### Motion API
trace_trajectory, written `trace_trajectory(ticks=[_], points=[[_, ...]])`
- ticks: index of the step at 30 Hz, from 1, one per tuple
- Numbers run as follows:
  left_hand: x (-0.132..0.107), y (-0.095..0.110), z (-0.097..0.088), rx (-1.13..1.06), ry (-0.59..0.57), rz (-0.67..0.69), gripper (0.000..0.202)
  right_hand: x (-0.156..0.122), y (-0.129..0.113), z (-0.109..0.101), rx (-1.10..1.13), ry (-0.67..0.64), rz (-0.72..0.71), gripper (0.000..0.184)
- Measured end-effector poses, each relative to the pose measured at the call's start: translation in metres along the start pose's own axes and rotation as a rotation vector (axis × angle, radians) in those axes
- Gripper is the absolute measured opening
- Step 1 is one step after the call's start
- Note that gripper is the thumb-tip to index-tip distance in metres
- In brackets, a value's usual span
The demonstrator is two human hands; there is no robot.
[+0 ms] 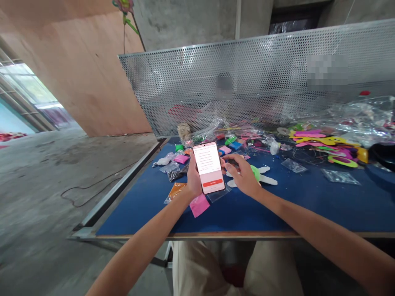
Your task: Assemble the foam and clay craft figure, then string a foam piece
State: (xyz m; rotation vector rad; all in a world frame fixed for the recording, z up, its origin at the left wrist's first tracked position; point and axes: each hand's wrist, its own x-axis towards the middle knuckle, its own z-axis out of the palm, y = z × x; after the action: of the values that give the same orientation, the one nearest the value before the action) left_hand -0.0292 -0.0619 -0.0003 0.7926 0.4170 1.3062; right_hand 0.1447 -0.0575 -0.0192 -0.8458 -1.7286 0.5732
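Observation:
A smartphone [212,166] with a lit white screen and a red button is held upright over the table in my left hand [193,177], whose fingers wrap behind it. My right hand [242,172] is at the phone's right edge, fingers bent and thumb apart from the index finger. No object shows in it. Behind this hand lies a white and green flat-armed piece [268,176], partly covered. Below the phone are a pink packet [200,205] and a clear plastic bag [219,194]. An orange packet [177,190] lies left of my left wrist.
The blue tabletop [138,213] bears several colourful packets along its back. Stacked foam-like cutouts [324,142] and clear plastic bags [364,115] lie at the right. A perforated metal panel [253,61] stands behind. A cable [74,201] runs across the floor at left.

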Motion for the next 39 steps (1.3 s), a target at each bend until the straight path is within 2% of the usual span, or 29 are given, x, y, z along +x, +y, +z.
trace_trajectory(ticks=[4,7,11,17,22,30,39], points=[[-0.003,-0.008,-0.003,-0.007,-0.016,-0.087,0.065,0.004,-0.001,-0.007,-0.009,0.023,-0.036,0.032],[-0.005,-0.013,-0.004,-0.006,-0.100,-0.164,0.071,0.006,-0.001,-0.011,-0.033,0.025,-0.036,0.027],[-0.007,-0.017,-0.003,0.027,-0.182,-0.189,0.076,0.008,-0.001,-0.013,-0.048,0.027,-0.031,0.022],[-0.009,-0.020,0.000,-0.011,-0.084,-0.220,0.074,0.008,-0.004,-0.015,-0.029,0.012,-0.093,0.013],[-0.007,-0.021,0.003,-0.022,-0.024,-0.173,0.071,0.008,0.000,-0.015,-0.039,-0.009,-0.104,0.019],[-0.010,-0.021,-0.001,0.064,-0.134,-0.219,0.082,0.009,-0.002,-0.013,-0.005,0.033,-0.058,0.015],[-0.011,-0.019,0.001,0.039,-0.114,-0.231,0.077,0.010,0.004,-0.013,-0.053,-0.017,-0.092,0.015]])
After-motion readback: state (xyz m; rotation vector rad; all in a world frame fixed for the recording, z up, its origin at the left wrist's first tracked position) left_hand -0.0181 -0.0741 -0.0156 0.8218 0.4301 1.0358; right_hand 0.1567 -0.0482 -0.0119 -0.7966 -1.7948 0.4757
